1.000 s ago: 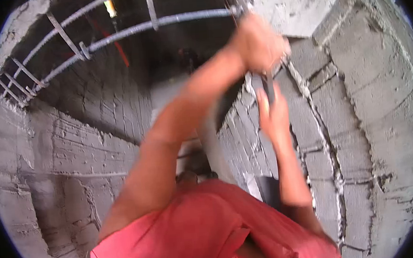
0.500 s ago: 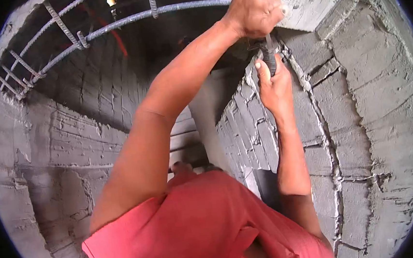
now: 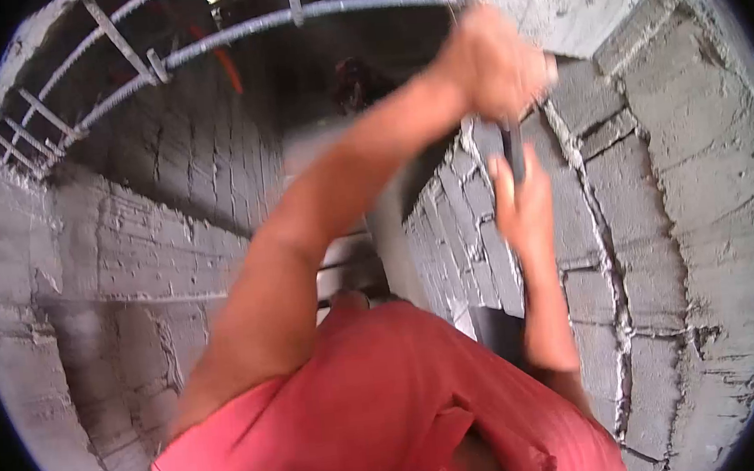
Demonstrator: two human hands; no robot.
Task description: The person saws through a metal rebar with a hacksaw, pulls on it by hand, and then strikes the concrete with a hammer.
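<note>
My left hand (image 3: 505, 66) is closed like a fist at the upper end of a dark-handled tool, blurred by motion. Just beneath it, my right hand (image 3: 525, 202) grips the tool's dark handle (image 3: 513, 149), its thumb pointing up along the side. Fingers and blur hide the tool's head, so its kind does not show. Above my left hand, the curved steel rebar (image 3: 359, 5) ends near the corner of a grey concrete block (image 3: 567, 3). Whether the tool touches either is hidden.
Rough mortared block walls stand on the right (image 3: 634, 242) and on the left (image 3: 151, 235), with a narrow gap between. Short crossbars (image 3: 118, 39) join the rebar at upper left. A red strip (image 3: 229, 70) hangs in the dark space behind.
Both hands have moved down and slightly right together with the dark-handled tool, away from the rebar's end. The surroundings have shifted slightly to the right in view.
</note>
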